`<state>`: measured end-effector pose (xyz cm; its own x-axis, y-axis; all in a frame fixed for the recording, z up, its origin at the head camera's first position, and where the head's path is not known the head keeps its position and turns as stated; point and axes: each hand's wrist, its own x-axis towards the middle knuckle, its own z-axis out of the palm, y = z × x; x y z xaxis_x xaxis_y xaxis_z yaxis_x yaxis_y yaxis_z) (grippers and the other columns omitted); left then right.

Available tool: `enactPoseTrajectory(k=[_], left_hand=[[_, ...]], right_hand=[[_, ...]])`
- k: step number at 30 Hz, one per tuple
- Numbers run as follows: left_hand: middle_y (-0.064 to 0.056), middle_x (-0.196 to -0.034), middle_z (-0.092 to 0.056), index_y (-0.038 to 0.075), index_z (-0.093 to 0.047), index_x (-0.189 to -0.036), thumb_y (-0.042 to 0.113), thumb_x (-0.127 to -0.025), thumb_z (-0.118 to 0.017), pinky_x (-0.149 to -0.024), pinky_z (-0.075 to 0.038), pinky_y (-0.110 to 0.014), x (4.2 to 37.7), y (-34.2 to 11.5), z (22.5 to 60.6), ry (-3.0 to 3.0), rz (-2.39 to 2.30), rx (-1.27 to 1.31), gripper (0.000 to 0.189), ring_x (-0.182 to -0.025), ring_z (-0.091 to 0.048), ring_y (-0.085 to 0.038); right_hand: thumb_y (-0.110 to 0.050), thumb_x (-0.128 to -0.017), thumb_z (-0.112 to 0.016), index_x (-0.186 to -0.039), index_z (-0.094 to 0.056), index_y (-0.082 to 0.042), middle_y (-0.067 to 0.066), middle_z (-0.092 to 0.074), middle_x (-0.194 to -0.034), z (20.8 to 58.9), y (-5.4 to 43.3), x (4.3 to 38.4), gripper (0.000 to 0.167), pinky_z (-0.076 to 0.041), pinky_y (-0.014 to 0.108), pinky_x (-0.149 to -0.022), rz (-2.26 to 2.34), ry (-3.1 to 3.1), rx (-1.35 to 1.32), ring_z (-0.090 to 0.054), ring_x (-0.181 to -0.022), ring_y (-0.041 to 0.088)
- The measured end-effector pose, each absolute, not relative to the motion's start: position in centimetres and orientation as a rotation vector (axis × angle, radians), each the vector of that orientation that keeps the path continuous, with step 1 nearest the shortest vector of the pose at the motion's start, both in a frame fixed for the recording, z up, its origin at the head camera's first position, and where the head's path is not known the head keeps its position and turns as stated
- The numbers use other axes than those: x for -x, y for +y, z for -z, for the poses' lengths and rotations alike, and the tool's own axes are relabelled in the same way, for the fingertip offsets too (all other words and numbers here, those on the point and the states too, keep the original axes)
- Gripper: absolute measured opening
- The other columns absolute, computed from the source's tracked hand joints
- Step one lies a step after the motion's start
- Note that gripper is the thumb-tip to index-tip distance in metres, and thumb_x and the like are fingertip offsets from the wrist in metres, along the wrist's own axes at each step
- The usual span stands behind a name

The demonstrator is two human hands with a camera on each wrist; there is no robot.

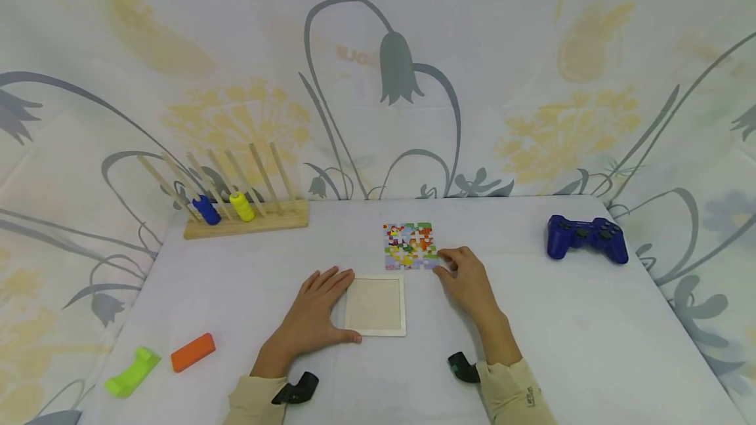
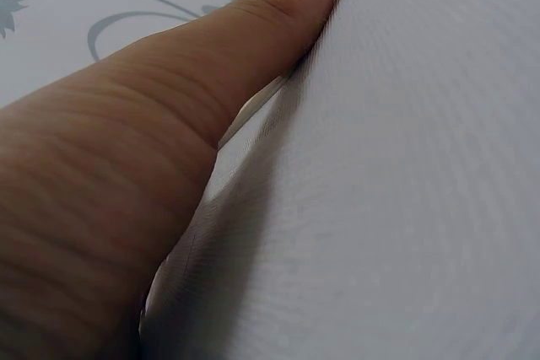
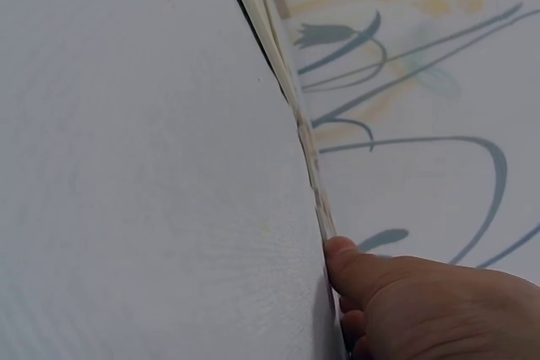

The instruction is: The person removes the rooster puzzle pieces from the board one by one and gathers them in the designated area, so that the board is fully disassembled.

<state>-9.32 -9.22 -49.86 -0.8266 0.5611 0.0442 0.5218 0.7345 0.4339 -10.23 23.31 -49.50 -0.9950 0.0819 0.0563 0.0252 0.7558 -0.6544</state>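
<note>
A square wooden puzzle tray (image 1: 375, 305) with a raised pale rim lies flat in front of me. My left hand (image 1: 319, 312) is spread along its left side, fingers straight at the upper corner and thumb at the lower one. In the left wrist view the thumb (image 2: 261, 14) reaches along the tray's edge. Behind the tray lies a colourful jigsaw puzzle (image 1: 409, 246) of several pieces fitted together, with cartoon figures. My right hand (image 1: 470, 281) pinches the puzzle's lower right piece (image 1: 428, 262) at its outer edge with bent thumb and index finger.
A wooden peg stand (image 1: 260, 220) with blue rings (image 1: 207, 210) and yellow rings (image 1: 242, 206) stands back left. A dark blue game controller (image 1: 587, 239) lies at the right. Front left are an orange block (image 1: 193, 353) and a green curved block (image 1: 132, 372). Patterned cloth (image 1: 378, 143) hangs behind.
</note>
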Motion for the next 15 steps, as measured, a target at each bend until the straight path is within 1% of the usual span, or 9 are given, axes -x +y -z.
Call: enactPoseTrajectory(k=[4,15], left_hand=[[-0.001,-0.163,-0.042,0.015,-0.038,-0.159,0.071,-0.066,-0.083,-0.127,-0.022,-0.055,9.29,-9.23,49.84,2.841,-0.667,-0.886,0.117,-0.154,-0.032,-0.029],[0.000,-0.163,-0.042,0.015,-0.038,-0.159,0.072,-0.067,-0.082,-0.127,-0.021,-0.055,9.31,-9.18,49.71,2.834,-0.659,-0.874,0.117,-0.155,-0.031,-0.029]], right_hand=[[-0.019,-0.093,-0.076,-0.125,-0.070,-0.002,0.013,-0.065,-0.111,49.46,23.15,10.29,0.036,-0.051,0.038,-0.083,-1.089,-2.862,0.110,-0.059,-0.094,0.024],[-0.018,-0.094,-0.075,-0.124,-0.070,-0.001,0.013,-0.066,-0.113,49.19,23.04,10.23,0.036,-0.051,0.038,-0.084,-1.080,-2.862,0.112,-0.059,-0.095,0.024]])
